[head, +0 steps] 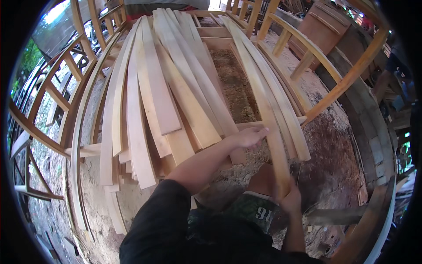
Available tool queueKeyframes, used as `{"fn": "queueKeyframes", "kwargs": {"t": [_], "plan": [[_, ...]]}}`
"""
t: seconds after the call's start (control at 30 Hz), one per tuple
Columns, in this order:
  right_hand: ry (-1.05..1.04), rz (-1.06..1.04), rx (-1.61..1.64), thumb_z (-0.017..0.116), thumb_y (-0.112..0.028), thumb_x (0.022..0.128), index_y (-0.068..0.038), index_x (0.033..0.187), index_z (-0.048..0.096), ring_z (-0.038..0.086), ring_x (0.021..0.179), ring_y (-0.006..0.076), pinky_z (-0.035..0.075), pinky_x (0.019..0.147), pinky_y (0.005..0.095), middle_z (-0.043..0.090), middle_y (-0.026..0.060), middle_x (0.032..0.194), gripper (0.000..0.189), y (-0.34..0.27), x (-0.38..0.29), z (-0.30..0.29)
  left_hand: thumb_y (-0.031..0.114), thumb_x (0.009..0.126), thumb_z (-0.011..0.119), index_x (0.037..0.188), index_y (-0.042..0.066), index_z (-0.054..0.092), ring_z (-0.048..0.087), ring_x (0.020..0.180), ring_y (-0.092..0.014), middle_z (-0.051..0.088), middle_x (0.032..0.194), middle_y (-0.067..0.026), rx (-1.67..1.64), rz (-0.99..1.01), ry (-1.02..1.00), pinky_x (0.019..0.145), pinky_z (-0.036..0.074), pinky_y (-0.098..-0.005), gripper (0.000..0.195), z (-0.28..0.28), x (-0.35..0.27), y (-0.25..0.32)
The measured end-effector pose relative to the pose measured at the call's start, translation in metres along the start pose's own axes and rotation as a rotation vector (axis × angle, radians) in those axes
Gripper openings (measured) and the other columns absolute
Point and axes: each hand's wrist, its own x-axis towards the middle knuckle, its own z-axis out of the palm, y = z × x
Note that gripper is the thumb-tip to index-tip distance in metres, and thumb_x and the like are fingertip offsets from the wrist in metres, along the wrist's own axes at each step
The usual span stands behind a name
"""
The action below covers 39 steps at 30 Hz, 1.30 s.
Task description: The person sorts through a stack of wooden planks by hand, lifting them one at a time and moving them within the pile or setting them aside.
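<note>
A long pale wooden board [272,132] runs from the far end of a wooden frame toward my body. Its near end is in my right hand [291,198], which is slightly blurred. My left hand [252,138] lies at the board's left edge, thumb pointing toward it. Whether those fingers grip the edge cannot be made out. Two more boards [290,125] lie just right of the held one. To the left, a fanned stack of planed boards [161,99] rests across the frame, its near ends uneven and overlapping.
Wooden railings with short uprights stand along the left [56,95] and right [306,66]. Crosspieces [216,32] span the frame. Sawdust and shavings [234,82] cover the ground between boards. A brown wooden panel [319,29] leans at back right. Part of a person [392,69] shows at far right.
</note>
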Motion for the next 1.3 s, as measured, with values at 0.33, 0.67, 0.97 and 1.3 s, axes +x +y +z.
{"fn": "queueKeyframes", "kwargs": {"t": [0.33, 0.67, 0.97, 1.3], "plan": [[0.521, -0.319, -0.502, 0.084, -0.027, 0.073, -0.002, 0.143, 0.052, 0.064, 0.112, 0.0399, 0.052, 0.101, 0.0475, 0.064, 0.022, 0.126, 0.081, 0.035, 0.186, -0.068, 0.039, 0.095, 0.065, 0.099, -0.003, 0.068, 0.07, 0.092, -0.042, 0.071, 0.093, -0.0263, 0.698, 0.521, 0.424, 0.082, 0.056, -0.0495, 0.042, -0.034, -0.001, 0.015], [0.087, -0.952, 0.312, 0.077, -0.034, 0.09, 0.001, 0.148, 0.044, 0.045, 0.136, 0.046, 0.036, 0.114, 0.0568, 0.046, 0.0262, 0.148, 0.075, -0.201, 0.077, 0.128, 0.037, 0.086, 0.07, 0.123, 0.004, 0.07, 0.055, 0.131, -0.043, 0.061, 0.132, -0.0272, 0.742, -0.47, 1.406, 0.112, 0.038, -0.0587, 0.05, -0.171, -0.14, 0.012], [0.007, -0.866, -0.044, 0.072, -0.04, 0.091, -0.003, 0.145, 0.047, 0.049, 0.123, 0.0474, 0.038, 0.108, 0.0589, 0.038, 0.0209, 0.155, 0.071, -0.224, 0.096, 0.164, 0.039, 0.085, 0.065, 0.116, -0.003, 0.067, 0.07, 0.099, -0.032, 0.068, 0.105, -0.0178, 0.258, -0.371, 1.038, 0.087, 0.056, -0.0438, 0.052, -0.18, -0.216, 0.011], [0.039, -0.864, 0.001, 0.078, -0.029, 0.083, -0.003, 0.145, 0.046, 0.05, 0.118, 0.0449, 0.041, 0.105, 0.0572, 0.038, 0.0202, 0.155, 0.074, -0.221, 0.09, 0.169, 0.05, 0.094, 0.064, 0.112, -0.006, 0.041, 0.043, 0.078, -0.017, 0.042, 0.1, -0.0116, -1.681, 0.93, 0.249, 0.06, 0.04, -0.0296, 0.063, -0.089, -0.262, -0.076]]}}
